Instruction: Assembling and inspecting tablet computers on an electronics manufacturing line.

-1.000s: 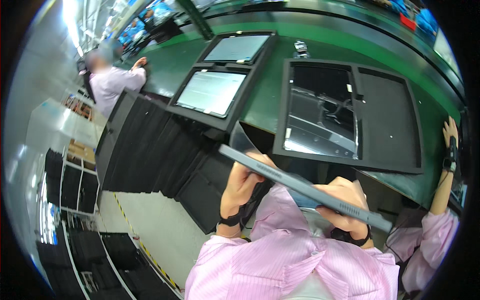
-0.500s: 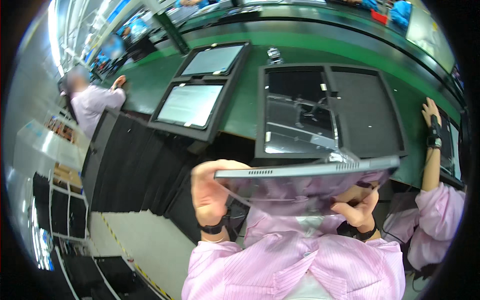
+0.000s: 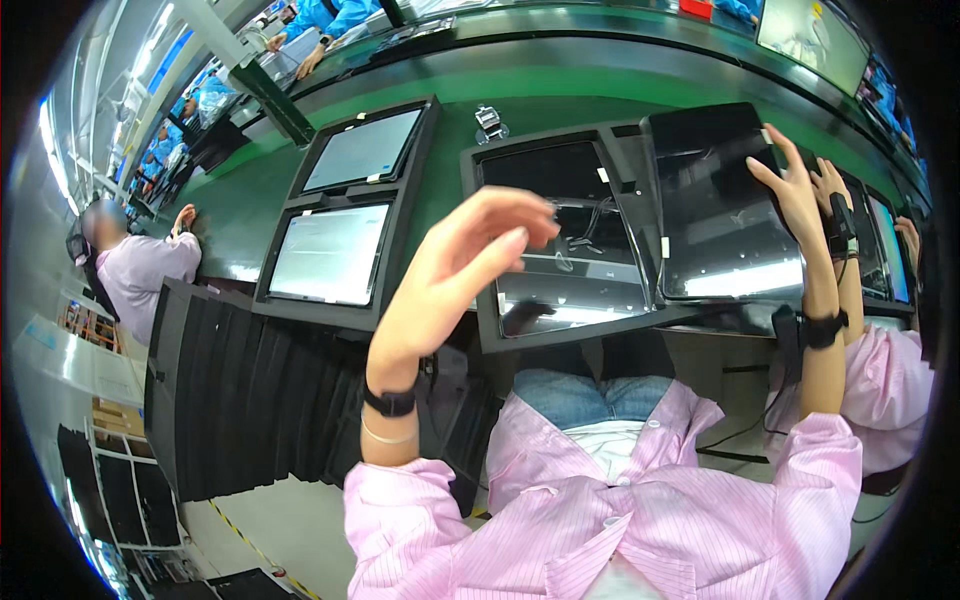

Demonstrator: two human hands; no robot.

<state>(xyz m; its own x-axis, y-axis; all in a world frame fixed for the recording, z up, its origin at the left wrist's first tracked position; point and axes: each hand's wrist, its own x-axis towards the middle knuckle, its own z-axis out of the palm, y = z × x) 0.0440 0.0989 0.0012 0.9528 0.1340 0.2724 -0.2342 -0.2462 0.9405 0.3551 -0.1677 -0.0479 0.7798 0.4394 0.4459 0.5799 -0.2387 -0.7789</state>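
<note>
A dark-screened tablet lies over the right compartment of a black foam tray, slightly tilted against it. My right hand holds the tablet's upper right edge, thumb on the screen and fingers at the rim. In the left compartment sits another dark tablet, glossy with reflections and with small white tabs at its edges. My left hand hangs above that tablet's left side, its fingers loosely bent and apart from the thumb, holding nothing. Black bands circle both my wrists.
Left on the green bench, a second foam tray holds two lit tablets. A small metal object stands behind the trays. Stacked black trays rise at my left. A co-worker's arm is close on my right.
The tablet I held up before me in both hands now lies over the tray's right compartment. My left hand has let go and risen; my right hand moved forward and right with the tablet.
</note>
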